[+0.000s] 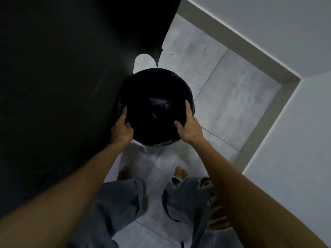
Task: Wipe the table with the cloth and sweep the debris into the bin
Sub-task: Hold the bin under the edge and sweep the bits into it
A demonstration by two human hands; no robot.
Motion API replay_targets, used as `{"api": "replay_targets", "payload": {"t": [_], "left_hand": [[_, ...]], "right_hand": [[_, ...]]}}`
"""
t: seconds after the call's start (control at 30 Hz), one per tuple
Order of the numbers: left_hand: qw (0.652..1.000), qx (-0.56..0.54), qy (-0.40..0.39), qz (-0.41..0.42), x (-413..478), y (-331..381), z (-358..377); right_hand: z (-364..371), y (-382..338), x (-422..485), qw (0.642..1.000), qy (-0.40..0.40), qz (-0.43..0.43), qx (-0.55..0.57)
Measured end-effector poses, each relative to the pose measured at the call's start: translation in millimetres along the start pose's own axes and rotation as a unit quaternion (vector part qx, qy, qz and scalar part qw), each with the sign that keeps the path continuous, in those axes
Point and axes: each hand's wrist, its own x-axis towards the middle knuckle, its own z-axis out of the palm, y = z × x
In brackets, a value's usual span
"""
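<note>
A round bin (154, 86) lined with a black plastic bag sits just past my feet, right beside the edge of the dark table (62, 77). My left hand (122, 127) grips the bin's near-left rim, thumb inside the liner. My right hand (189, 125) grips the near-right rim, fingers along the outside and thumb over the edge. The bin's inside is too dark to make out any contents. No cloth is in view.
The dark table fills the left half of the view. Pale grey floor tiles (223, 90) run to the right up to a beige skirting (250, 56) and white walls that meet in a corner. My bare feet and ripped jeans (188, 197) are below the bin.
</note>
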Motion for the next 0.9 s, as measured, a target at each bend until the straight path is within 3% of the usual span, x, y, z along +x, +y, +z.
{"api": "replay_targets", "payload": {"t": [0.1,0.23,0.57,0.9], "left_hand": [[0.999,-0.042,0.01,-0.02,-4,4,-2],[0.998,-0.05,-0.011,0.032,-53,22,-23],[0.995,-0.056,-0.064,0.056,-280,69,-123],[0.989,-0.131,-0.07,0.027,-425,74,-238]], "right_hand": [[-6,-4,-7,1.0,-0.023,0.005,-0.001],[-39,-12,-50,1.0,-0.007,0.026,0.013],[-130,-56,-285,0.993,0.058,0.044,0.091],[-218,-150,-440,0.999,0.038,-0.006,0.023]]}}
